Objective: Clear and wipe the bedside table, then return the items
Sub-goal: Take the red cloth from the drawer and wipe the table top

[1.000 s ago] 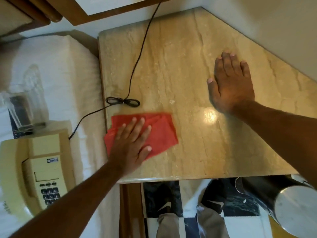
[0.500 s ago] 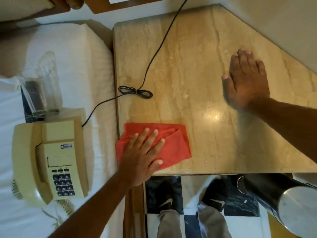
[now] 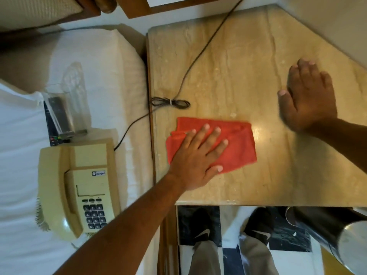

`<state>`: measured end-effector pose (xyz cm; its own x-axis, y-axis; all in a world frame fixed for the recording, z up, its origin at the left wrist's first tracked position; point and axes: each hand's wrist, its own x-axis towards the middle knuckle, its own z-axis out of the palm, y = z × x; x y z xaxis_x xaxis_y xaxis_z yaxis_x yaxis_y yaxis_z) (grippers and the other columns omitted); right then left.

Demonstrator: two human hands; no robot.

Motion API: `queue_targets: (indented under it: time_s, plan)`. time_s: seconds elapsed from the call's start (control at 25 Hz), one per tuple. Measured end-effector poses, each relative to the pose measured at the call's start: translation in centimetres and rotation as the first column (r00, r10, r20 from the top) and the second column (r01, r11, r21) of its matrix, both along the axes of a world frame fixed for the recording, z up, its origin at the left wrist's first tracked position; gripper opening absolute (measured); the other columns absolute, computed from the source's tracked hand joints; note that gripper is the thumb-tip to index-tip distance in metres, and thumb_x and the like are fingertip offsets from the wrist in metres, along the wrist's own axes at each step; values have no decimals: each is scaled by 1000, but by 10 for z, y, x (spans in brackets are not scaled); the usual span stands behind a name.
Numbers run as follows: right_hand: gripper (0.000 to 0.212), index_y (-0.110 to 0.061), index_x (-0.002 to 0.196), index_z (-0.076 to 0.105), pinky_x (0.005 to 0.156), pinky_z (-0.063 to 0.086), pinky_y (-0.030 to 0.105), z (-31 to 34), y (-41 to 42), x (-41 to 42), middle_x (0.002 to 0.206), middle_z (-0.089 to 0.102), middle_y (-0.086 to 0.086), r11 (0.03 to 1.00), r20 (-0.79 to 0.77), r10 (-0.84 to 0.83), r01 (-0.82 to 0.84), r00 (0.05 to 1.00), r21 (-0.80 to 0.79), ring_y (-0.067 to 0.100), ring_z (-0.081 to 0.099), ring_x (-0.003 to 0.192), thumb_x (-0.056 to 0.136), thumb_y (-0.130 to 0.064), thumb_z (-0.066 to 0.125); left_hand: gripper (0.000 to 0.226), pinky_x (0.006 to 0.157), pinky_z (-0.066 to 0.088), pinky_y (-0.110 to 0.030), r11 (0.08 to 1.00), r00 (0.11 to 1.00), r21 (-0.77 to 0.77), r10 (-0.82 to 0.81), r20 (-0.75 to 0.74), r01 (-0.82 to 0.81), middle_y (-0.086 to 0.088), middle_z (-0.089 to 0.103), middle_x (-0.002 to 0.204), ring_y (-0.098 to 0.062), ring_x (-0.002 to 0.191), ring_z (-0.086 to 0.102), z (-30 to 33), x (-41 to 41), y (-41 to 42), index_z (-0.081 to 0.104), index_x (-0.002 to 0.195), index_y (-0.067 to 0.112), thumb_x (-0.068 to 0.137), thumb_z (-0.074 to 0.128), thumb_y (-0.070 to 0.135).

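Note:
A folded red cloth (image 3: pixel 238 147) lies on the beige marble bedside table (image 3: pixel 228 62), near its front left. My left hand (image 3: pixel 198 157) presses flat on the cloth with fingers spread, covering its left half. My right hand (image 3: pixel 309 96) rests palm down on the bare marble at the right, holding nothing. A beige desk telephone (image 3: pixel 79 187) sits on the white bed to the left of the table. Behind it stands a clear plastic holder (image 3: pixel 75 86) with a dark remote (image 3: pixel 57 112) in it.
The phone's black cord (image 3: pixel 170 103) runs across the table's left side, with a tied bundle near the left edge, and drops over to the bed (image 3: pixel 99 66). A shiny black cylindrical bin (image 3: pixel 327 225) stands on the floor at the front right, next to my feet.
My left hand has slid the red cloth from the table's front left edge back and inward toward the middle. My right hand has stayed flat on the marble.

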<state>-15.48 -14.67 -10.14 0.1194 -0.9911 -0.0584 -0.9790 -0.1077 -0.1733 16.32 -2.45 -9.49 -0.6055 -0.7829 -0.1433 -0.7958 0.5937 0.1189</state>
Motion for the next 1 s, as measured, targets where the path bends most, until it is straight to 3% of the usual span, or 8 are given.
queue_targets:
  time_s: [0.12,0.28,0.32,0.44,0.48,0.8,0.88,1.0]
  plan:
    - [69,-2,153,19,120,14,55,1,-3,-2,163,17,21,1000,-14,2,-2,1000,3,36,13,151,100,-46,22,65,122,18,-56,993,991,-12,-119,-54,119,-10,28,164,-36,153,19,-7,21,11,37,154,23,99,44,57]
    - [70,-1,153,20,120,14,55,2,-1,-2,162,17,23,1000,-29,6,-5,1000,28,37,14,150,100,-45,24,68,122,14,-58,937,937,52,347,-47,-345,-11,25,165,-36,154,16,2,-46,11,33,156,22,99,37,59]
    - [70,0,153,21,119,14,55,3,-2,-2,162,18,23,1000,-21,3,-2,1000,21,37,15,150,99,-45,25,68,122,13,-58,945,946,70,321,-38,-318,-11,24,166,-36,154,14,3,-63,7,31,156,22,99,37,59]
    - [70,1,152,23,119,14,55,3,-3,0,161,20,24,1000,1,-5,5,1000,18,37,15,150,98,-43,28,67,122,14,-58,997,999,55,-44,-30,46,-11,23,166,-37,154,13,-4,-68,-2,32,156,21,100,41,56]
    - [70,0,152,23,119,14,55,3,-2,-2,162,20,23,1000,-3,-9,9,1000,24,37,15,150,98,-43,28,67,122,13,-57,994,995,48,-98,-20,99,-11,23,166,-37,154,14,-3,-65,-1,32,156,21,100,42,56]
    - [68,-1,152,26,118,15,55,0,-1,-3,162,22,22,1000,13,-12,12,1000,-5,36,17,150,97,-41,30,67,122,15,-55,994,992,112,18,-125,-4,-11,23,166,-33,155,14,1,-122,17,31,157,16,101,38,53]
    - [67,-3,153,25,119,13,54,-1,2,-3,163,20,21,1000,19,-12,12,1000,-1,35,15,151,98,-41,29,75,124,11,-53,987,986,128,114,-121,-98,-13,14,167,-31,156,8,5,-111,16,21,158,10,101,36,55]
    - [67,-2,153,24,120,12,55,-1,1,-2,163,19,21,1000,26,-7,6,1000,16,35,15,151,99,-42,28,79,125,5,-54,901,910,170,413,-47,-400,-19,2,166,-36,155,3,11,-56,9,10,157,3,101,23,57]
